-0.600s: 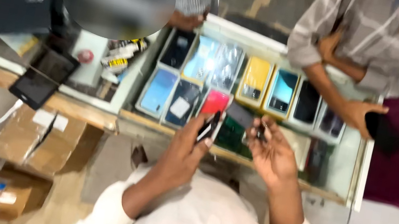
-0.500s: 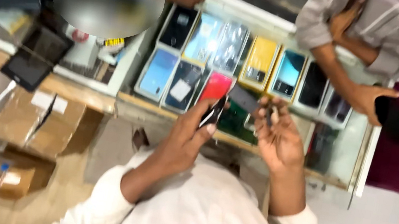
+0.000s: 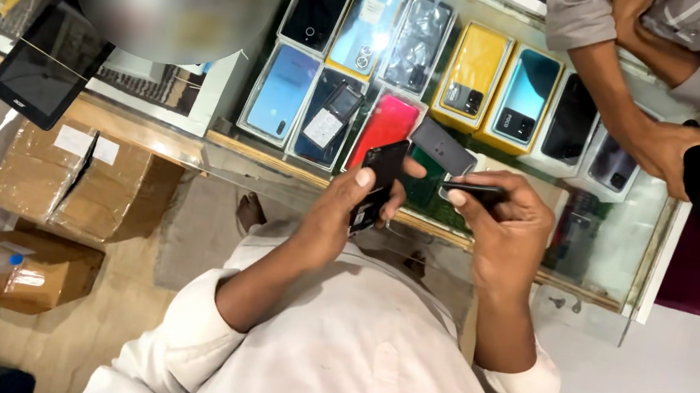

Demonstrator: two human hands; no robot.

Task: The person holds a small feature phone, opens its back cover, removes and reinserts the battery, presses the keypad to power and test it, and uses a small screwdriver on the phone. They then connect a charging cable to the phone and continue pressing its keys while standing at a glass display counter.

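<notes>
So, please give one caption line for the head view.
Left hand holds a black phone, right hand a thin dark part, above a glass counter.

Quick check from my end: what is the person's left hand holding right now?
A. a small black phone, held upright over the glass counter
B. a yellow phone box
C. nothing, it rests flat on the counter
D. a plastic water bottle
A: the left hand grips a small black phone above the glass counter, while the right hand holds a slim dark object beside it.
</notes>
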